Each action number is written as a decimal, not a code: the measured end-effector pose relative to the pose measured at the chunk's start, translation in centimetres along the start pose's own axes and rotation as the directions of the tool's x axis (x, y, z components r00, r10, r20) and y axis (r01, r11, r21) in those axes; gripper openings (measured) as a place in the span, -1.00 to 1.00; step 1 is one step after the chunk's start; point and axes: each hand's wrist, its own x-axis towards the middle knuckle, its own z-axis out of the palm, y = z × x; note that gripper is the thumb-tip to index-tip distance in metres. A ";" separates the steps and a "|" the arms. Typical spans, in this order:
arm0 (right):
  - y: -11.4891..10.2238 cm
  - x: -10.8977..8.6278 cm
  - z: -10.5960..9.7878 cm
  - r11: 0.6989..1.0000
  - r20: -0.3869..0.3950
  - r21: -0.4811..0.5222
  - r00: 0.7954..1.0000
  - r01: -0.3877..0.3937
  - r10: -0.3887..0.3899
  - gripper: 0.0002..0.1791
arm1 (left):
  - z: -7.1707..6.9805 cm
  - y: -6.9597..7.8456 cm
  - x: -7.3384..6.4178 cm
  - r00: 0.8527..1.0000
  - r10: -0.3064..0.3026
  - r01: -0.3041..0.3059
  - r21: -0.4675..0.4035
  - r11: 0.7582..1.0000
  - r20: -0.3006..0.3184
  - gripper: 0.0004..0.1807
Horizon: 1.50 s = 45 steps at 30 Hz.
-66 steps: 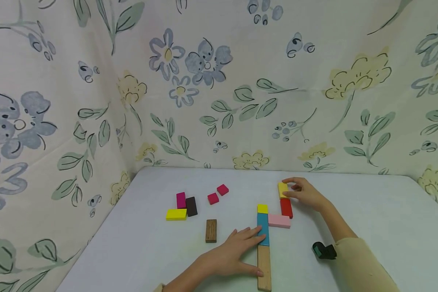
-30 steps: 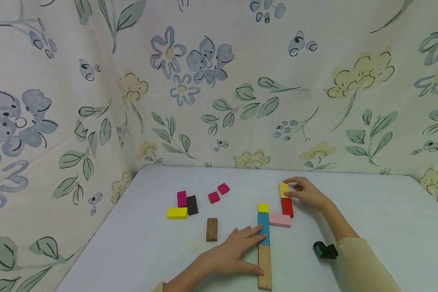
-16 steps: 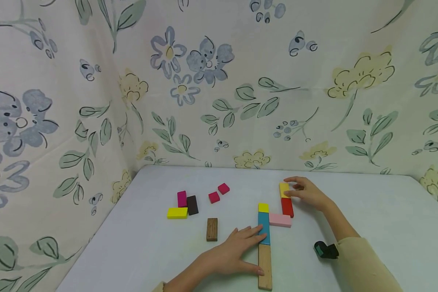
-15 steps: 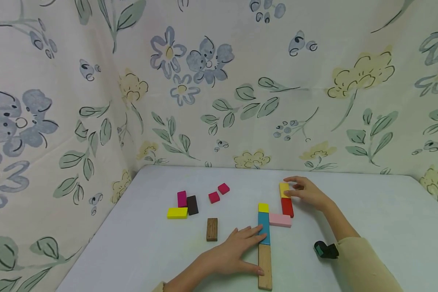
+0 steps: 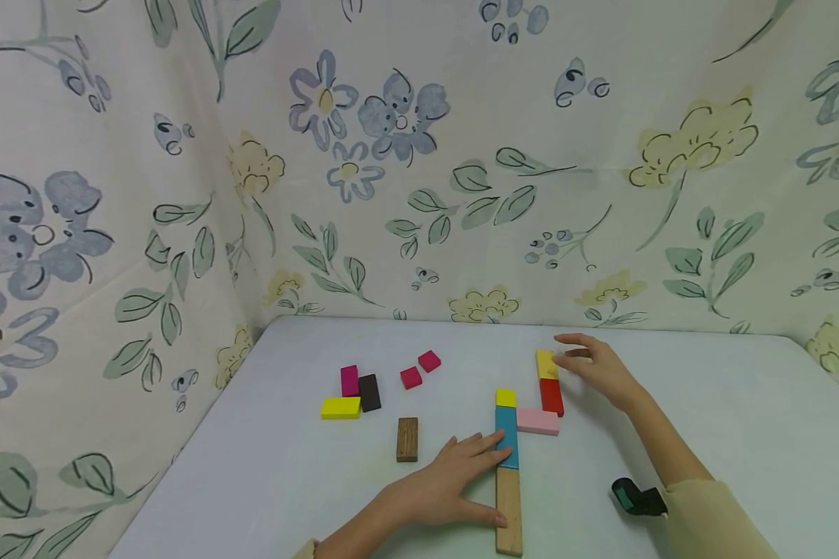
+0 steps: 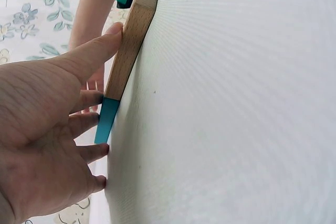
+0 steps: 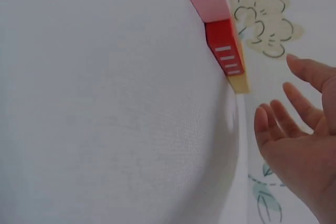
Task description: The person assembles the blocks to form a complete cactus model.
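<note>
My left hand (image 5: 447,485) lies spread over a column of blocks. Its fingertips touch the blue block (image 5: 506,419), and its thumb touches the long natural-wood block (image 5: 509,508). A small yellow block (image 5: 506,397) tops that column. From the blue block's right side a pink block (image 5: 538,421) reaches out to a red block (image 5: 551,396). Beyond the red one sits another yellow block (image 5: 546,363), end to end with it. Just right of this yellow block my right hand (image 5: 601,373) hovers with relaxed fingers; the right wrist view shows the hand (image 7: 299,124) apart from the blocks, holding nothing.
Left of the column lies a dark brown wood block (image 5: 407,439). Farther back are two small crimson blocks (image 5: 411,378). A magenta block (image 5: 349,380), a black-brown block (image 5: 369,393) and a yellow block (image 5: 340,408) lie together at left. Flowered cloth hangs behind the white table (image 5: 266,481).
My right hand has let go of the far yellow block and drawn back to the right. That block stays against the red one. My left hand has not moved.
</note>
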 end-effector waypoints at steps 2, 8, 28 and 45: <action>-0.4 -0.6 0.0 1.000 -0.009 -0.012 1.000 0.005 -0.005 -0.31 | -0.1 0.1 -0.1 1.000 0.007 -0.007 0.003 1.000 -0.006 -0.11; -1.4 -2.1 0.3 0.998 -0.031 -0.035 0.999 0.042 -0.043 -0.34 | -0.2 0.2 0.0 1.000 0.006 -0.006 0.014 1.000 -0.008 -0.10; -1.5 -5.4 2.1 0.998 0.028 -0.003 0.998 0.062 -0.062 -0.20 | 0.4 -0.7 0.3 1.000 0.026 -0.026 0.004 1.000 -0.009 -0.12; 0.1 -5.1 2.5 0.994 0.134 -0.046 0.986 0.102 -0.095 -0.13 | 0.0 0.0 0.0 1.000 0.022 -0.022 0.013 1.000 -0.022 -0.11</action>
